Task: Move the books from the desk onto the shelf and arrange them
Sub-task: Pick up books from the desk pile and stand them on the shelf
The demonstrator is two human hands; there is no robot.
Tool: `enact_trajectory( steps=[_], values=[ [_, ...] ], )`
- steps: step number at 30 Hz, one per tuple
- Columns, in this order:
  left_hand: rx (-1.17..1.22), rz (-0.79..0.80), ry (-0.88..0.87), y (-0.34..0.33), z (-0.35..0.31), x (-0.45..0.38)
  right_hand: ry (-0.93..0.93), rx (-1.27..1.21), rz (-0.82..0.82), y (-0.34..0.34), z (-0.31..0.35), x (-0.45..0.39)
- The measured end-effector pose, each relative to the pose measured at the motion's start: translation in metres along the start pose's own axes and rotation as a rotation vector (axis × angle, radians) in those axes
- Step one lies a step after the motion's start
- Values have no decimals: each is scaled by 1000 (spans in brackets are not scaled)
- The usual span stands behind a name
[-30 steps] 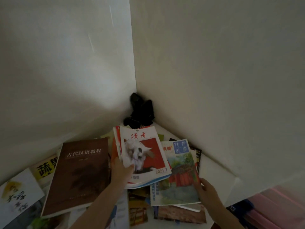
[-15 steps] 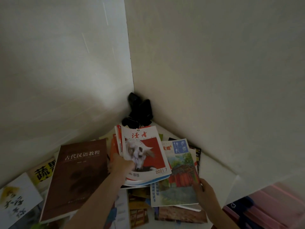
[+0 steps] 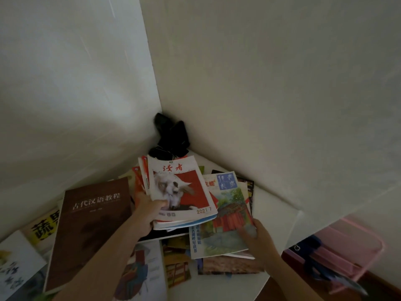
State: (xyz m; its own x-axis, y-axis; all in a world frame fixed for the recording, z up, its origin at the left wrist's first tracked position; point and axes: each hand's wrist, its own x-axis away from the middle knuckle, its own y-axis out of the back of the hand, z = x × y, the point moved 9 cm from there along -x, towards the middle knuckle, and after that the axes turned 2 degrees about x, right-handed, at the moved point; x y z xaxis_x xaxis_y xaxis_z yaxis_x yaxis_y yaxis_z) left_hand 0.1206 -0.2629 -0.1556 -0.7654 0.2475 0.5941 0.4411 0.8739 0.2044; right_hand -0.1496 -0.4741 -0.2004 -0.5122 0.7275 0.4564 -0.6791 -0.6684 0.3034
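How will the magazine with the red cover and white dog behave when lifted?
The dog magazine looks thin and soft-covered, so it will probably flop. It tops a loose bundle gripped by the left hand, so issues may slide apart.

One head-worn view looks forward and down, close above both hands, toward the wall corner point(image 3: 159, 105) beyond them.

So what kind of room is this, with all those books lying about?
Probably a home study or bedroom corner: a white desk set where two plain walls meet, strewn with books such as a large brown hardcover book, with a pink plastic storage crate beside it.
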Motion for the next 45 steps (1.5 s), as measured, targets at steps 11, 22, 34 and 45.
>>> enact_trajectory(
  steps=[11,22,34,45],
  values=[
    [189,-50,21,159,34,79,84,-335,-81,11,68,15],
    [468,-95,120,195,83,118,58,-142,447,-220,119,113],
    [219,-83,39,199,77,100,18,213,640,-242,111,108],
    [165,88,18,174,104,119,-205,35,767,-240,79,117]
  ],
)
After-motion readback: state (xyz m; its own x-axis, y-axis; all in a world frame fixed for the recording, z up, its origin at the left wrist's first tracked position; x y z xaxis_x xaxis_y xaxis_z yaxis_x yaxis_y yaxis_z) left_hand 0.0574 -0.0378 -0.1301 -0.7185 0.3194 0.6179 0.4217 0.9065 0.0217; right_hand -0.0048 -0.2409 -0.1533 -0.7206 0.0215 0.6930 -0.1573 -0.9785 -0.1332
